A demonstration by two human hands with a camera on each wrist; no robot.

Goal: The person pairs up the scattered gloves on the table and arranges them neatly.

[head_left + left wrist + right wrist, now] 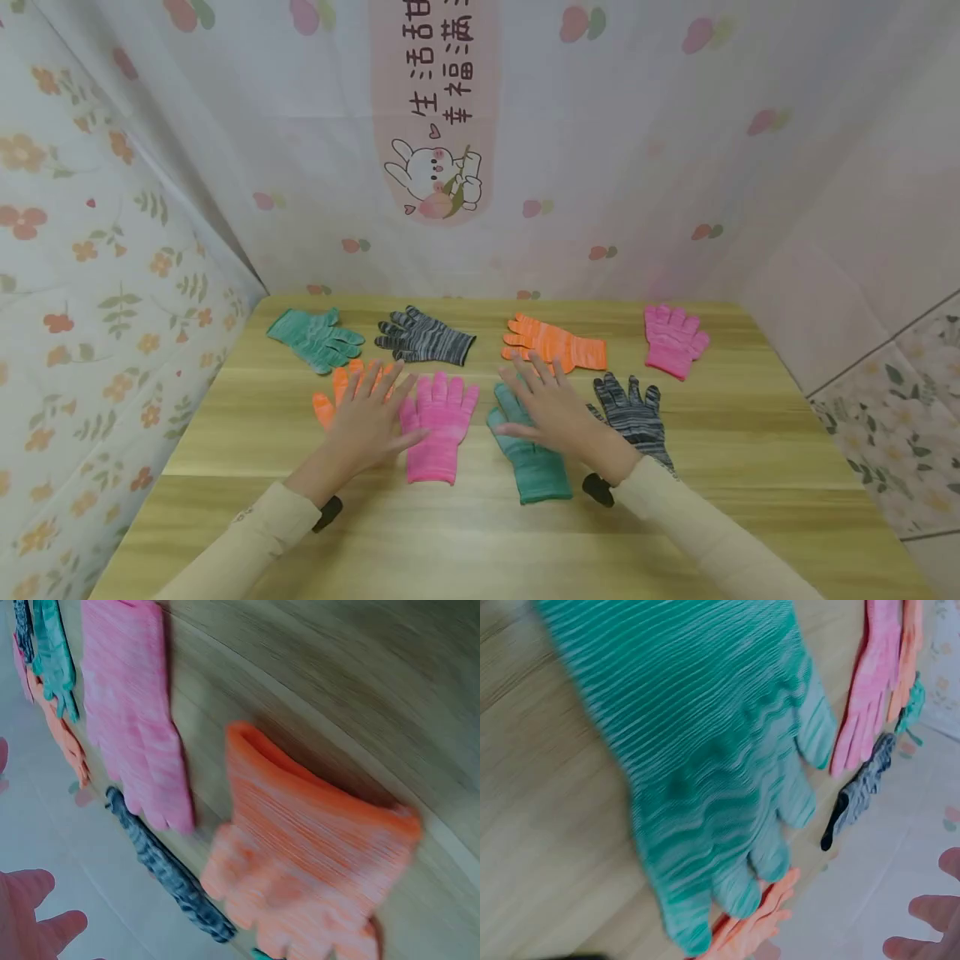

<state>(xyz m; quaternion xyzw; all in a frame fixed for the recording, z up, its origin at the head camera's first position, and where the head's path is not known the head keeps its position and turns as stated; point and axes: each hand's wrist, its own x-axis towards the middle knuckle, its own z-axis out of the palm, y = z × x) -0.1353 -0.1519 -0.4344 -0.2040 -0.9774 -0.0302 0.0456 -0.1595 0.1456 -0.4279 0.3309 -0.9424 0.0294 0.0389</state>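
My left hand [365, 425] has its fingers spread above an orange knit glove [315, 832], hiding much of it in the head view. Beside that hand lies a pink glove [435, 429], fingers pointing to the back. With fingers spread too, my right hand [558, 417] is over a green glove [697, 735] and covers part of it. Just right of it a black-and-grey glove [633, 417] is partly hidden by the wrist. Neither hand holds anything. In the wrist views the fingertips appear apart from the gloves.
Along the back of the wooden table [480, 542] lie a green glove [318, 337], a black-and-grey glove [425, 336], an orange glove [555, 342] and a pink glove [673, 340]. A printed curtain [600, 167] hangs behind the table, with floral cloth [97, 292] on the left.
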